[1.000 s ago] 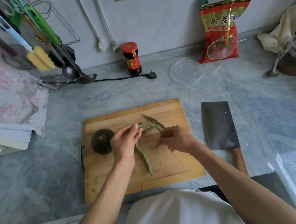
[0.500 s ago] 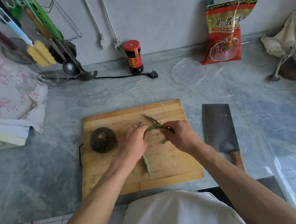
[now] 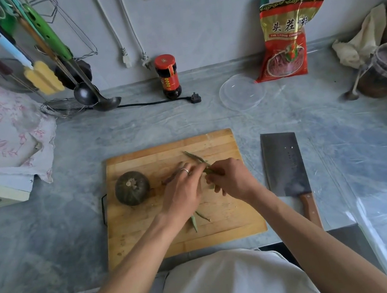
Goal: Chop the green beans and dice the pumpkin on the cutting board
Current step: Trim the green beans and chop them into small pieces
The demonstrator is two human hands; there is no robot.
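Worktop [image 3: 184, 123]: cutting board [image 3: 150, 238] near centre, pumpkin [image 3: 132, 188] whole at its left, cleaver [image 3: 283, 164] just right. Both hands, left [image 3: 183, 192] and right [image 3: 232, 180], pinch green beans [image 3: 195, 157] mid-board. Align ends flush before chopping.

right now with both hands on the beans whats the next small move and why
Probably lay the green beans flat in a bunch on the cutting board. Both the left hand and right hand pinch them, and the cleaver lies untouched beside the board.
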